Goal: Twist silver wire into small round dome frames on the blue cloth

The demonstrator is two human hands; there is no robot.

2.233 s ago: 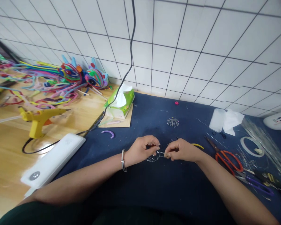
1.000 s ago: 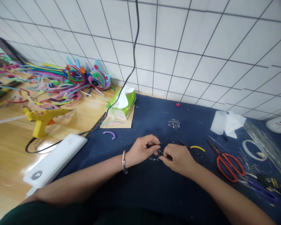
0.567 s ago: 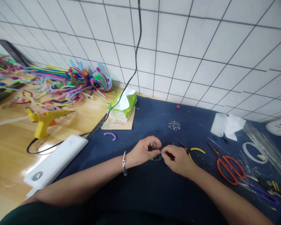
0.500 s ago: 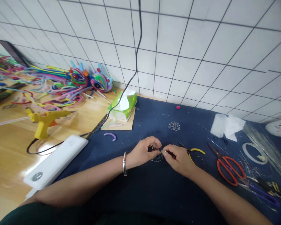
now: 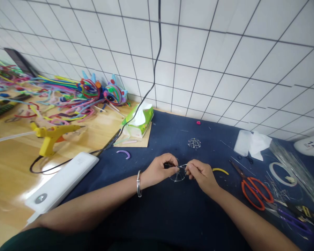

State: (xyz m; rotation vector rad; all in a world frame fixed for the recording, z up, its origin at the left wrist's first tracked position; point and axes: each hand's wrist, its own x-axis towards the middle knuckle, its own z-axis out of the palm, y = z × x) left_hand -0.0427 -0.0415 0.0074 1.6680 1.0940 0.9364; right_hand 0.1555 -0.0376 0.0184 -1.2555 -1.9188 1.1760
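Between my hands is a small round wire frame, its thin spokes fanning out below my fingertips. My left hand pinches its upper edge between thumb and forefinger. My right hand is closed at the frame's right side, thumb and forefinger pinched on a short wire end. Beyond the hands a second domed wire frame lies on the dark blue cloth. Yellow-handled pliers lie just right of my right hand, mostly hidden behind it.
Orange-handled scissors, a tape ring and a bundle of wires lie at right. On the left are a yellow glue gun, a white power bank and a tissue pack. A black cable hangs down the wall.
My right hand has shifted slightly right, away from my left fingertips. The wire frame shows more between the hands. The view has tilted a little.
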